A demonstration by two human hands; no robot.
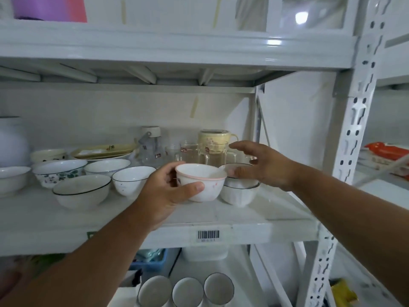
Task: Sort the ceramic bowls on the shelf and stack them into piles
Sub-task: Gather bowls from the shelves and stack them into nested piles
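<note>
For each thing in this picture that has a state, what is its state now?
pink-rimmed bowl: upright, held by the left hand.
right hand: open, fingers at the stacked bowls.
stacked bowls: nested, upright on the shelf.
black-rimmed bowl: upright, alone, empty.
glass cups: upright, empty.

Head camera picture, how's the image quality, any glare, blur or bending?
Head view: wide-angle bending curves the upright post and the shelf edge; glare spots on the glossy beam above; soft overall, the right hand slightly smeared, the glass cups hazy; the pink-rimmed bowl in the left hand reads fairly clearly; the lower shelf is dimmer.
</note>
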